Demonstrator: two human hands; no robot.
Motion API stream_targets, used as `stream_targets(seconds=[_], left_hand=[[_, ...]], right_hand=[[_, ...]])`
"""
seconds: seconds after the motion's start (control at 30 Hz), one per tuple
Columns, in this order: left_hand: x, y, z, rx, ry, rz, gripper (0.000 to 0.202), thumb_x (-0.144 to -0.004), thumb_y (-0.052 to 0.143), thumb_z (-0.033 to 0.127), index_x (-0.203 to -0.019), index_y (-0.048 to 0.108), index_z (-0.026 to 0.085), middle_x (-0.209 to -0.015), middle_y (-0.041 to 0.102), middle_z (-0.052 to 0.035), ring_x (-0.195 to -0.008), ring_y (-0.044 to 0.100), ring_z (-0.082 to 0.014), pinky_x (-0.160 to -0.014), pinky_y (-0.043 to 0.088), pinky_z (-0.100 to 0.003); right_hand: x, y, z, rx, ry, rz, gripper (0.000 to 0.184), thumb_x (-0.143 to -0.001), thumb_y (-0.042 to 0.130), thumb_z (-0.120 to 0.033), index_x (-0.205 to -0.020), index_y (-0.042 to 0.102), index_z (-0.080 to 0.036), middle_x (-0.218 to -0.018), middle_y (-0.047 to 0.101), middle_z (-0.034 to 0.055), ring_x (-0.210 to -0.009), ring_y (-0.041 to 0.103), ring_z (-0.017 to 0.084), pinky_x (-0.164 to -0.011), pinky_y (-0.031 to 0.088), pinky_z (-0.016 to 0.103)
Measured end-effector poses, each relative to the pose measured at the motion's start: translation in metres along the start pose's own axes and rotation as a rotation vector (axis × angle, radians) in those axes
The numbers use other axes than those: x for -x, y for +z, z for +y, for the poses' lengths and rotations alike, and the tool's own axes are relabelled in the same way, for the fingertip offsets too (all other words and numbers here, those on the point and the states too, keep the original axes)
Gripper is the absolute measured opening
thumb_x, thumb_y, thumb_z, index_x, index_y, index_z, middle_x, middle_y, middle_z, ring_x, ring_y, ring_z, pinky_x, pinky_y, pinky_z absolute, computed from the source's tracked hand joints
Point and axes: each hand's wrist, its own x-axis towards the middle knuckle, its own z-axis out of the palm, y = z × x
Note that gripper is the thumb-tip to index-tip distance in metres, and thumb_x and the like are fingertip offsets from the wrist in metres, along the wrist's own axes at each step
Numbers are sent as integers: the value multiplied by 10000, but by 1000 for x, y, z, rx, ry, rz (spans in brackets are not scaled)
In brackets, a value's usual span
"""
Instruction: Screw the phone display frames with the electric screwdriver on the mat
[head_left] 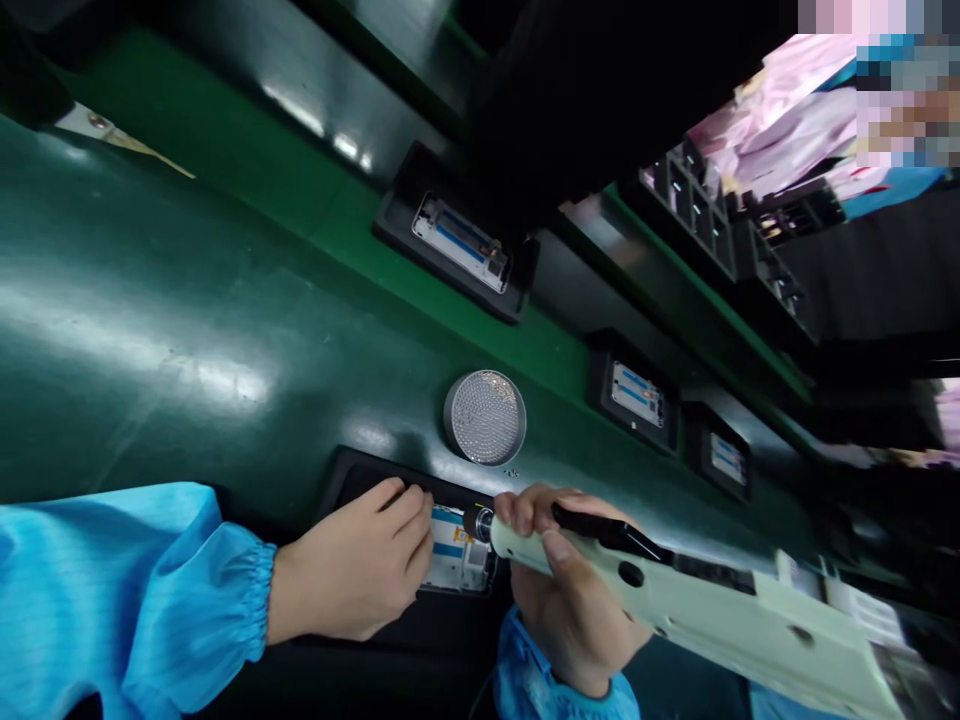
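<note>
Mesh lamp [484, 418] just beyond the right hand [574, 590], open green belt [150, 300] leftward

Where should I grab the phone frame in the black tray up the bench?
Pinch the phone frame by its two long edges, coming straight down from above: it lies flat in the black tray, so the long sides look easiest.

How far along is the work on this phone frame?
Done: the phone frame sits in its black tray. In hand: the left hand rests on it while the right hand holds an electric screwdriver with its tip at the frame's edge. Left: three more frames lie along the green bench; their state can't be told.
</note>
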Motion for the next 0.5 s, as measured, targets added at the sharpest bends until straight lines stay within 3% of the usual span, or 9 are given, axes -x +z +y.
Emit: stream_targets(seconds=[0.5], left_hand=[[0, 1, 0, -3, -1, -4, 495, -885, 565, 440, -1148, 670, 34, -1197, 666, -228, -1102, 607, -355, -956, 443, -474]], right_hand=[[0, 1, -1, 11, 5, 13, 249, -820, 629, -105, -1028, 677, -233, -761, 579, -3, -704, 571, 164, -621, 485, 351]])
